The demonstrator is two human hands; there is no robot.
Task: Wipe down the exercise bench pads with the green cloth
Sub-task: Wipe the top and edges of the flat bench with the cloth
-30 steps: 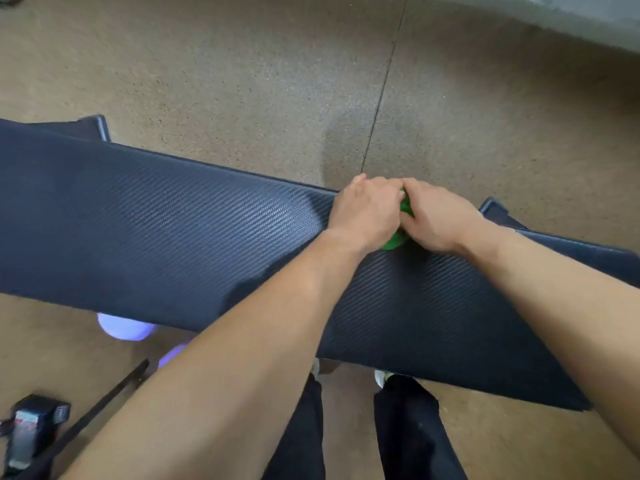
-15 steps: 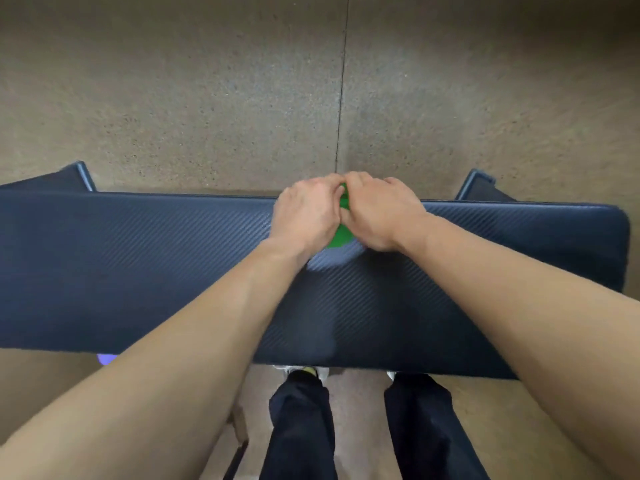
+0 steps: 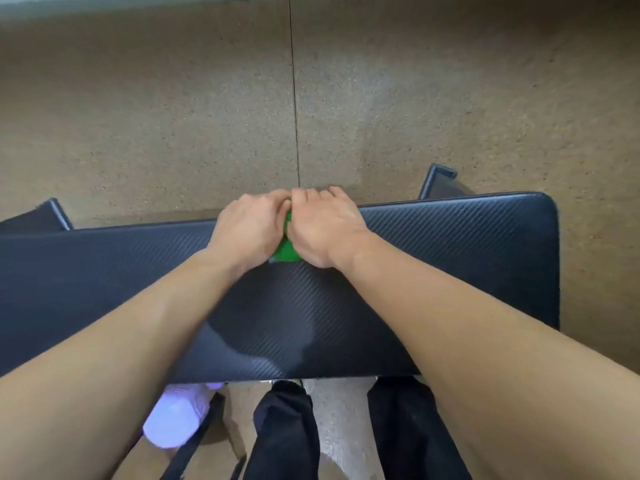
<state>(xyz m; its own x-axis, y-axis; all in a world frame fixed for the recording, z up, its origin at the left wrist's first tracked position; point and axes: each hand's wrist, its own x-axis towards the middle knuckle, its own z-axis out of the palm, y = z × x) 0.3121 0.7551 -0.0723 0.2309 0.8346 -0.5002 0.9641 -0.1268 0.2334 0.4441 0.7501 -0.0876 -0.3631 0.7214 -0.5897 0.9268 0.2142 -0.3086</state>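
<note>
speckled tan floor (image 3: pixel 173 116), split by one thin dark seam, fills the upper view. across the middle lies a long black bench pad (image 3: pixel 467 254) with rounded corners and a fine diagonal weave texture like carbon fibre; a paler dull patch shows near its front edge. below it stand two black trouser legs (image 3: pixel 287 434) and, beside them, a rounded pale lilac object (image 3: pixel 176 420), too blurred to identify. two bare forearms reach to the pad's far edge, where the left hand (image 3: pixel 247 230) and right hand (image 3: pixel 323 230) press together, knuckles up, fingers curled tightly down. both grip the green cloth (image 3: pixel 285 251), bunched between them and resting on the pad; only a small bright wedge shows below the palms.
</note>
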